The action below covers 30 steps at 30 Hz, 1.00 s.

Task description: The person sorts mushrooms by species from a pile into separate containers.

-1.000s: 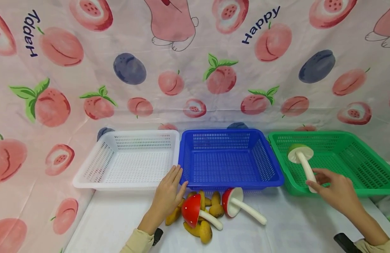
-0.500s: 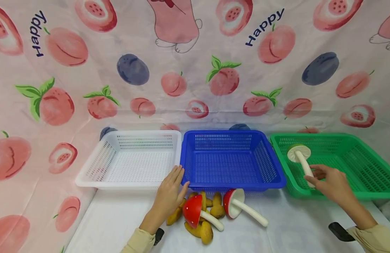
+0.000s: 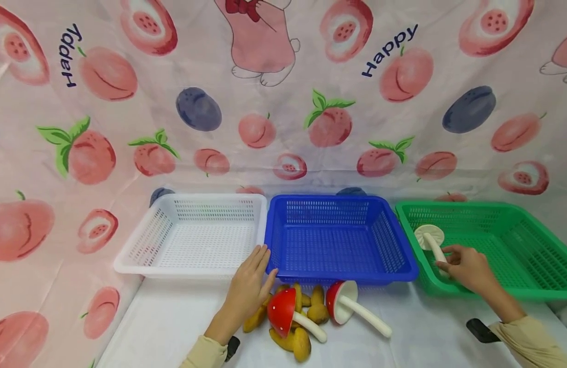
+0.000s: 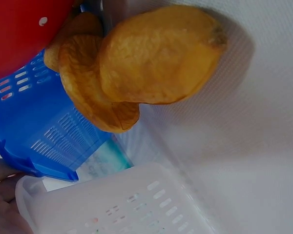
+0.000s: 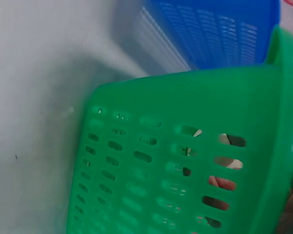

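Inside the green basket [image 3: 508, 245], my right hand [image 3: 471, 268] grips the white stem of a toy mushroom [image 3: 429, 236], whose pale underside faces up at the basket's left end. In the right wrist view, the basket wall [image 5: 136, 146] hides most of that hand; bits of fingers show through its slots. My left hand [image 3: 248, 283] rests with straight fingers where the rims of the white basket [image 3: 173, 273] and blue basket [image 3: 343, 276] meet. Right beside it lies a red-capped toy mushroom [image 3: 281, 312] on several yellow-brown mushrooms [image 3: 302, 345]. One yellow-brown mushroom [image 4: 161, 56] looms large in the left wrist view.
Another red-capped mushroom [image 3: 342, 302] lies with its stem pointing front right, before the blue basket. The three baskets stand in a row on a white cloth [image 3: 357, 352]. Behind them hangs a pink fruit-print curtain [image 3: 283, 122].
My right hand has lowered the mushroom deeper into the green basket, its cap tipping until the green top went out of sight. The left hand stays put. The head view has shifted slightly.
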Tool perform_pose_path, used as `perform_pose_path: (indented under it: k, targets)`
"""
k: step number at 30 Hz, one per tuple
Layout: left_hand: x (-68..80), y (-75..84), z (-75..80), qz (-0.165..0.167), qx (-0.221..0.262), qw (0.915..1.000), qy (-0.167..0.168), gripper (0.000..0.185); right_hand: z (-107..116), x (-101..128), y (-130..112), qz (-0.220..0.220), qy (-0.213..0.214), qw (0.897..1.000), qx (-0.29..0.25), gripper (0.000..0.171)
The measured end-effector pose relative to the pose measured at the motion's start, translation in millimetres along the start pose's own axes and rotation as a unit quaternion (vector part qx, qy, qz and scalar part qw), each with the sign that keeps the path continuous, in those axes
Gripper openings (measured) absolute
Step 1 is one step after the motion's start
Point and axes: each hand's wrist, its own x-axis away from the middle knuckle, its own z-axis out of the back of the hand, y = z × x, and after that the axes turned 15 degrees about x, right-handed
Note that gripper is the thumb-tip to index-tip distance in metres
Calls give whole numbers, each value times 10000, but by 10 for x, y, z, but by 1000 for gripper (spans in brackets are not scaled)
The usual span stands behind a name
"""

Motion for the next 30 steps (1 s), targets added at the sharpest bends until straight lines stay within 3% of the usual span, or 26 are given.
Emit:
perform_pose_path:
  k: [7,15,22,30]
  targets:
    - [1,-4,-13,30,-56,10000,-58,52,-88,-108,44,-135,-252,9995,-134,46]
    - [-6,-9,-21,53,-55,10000,-37,51,-139,-292,44,211,-496,9985,-59,38]
    - [-6,12,-28,50,-22,10000,-36,52,-141,-332,86,288,-911,9953,122,30]
    - [-11,-8,-14,98,-66,9999,-81,52,-108,-327,36,325,-994,9941,281,26]
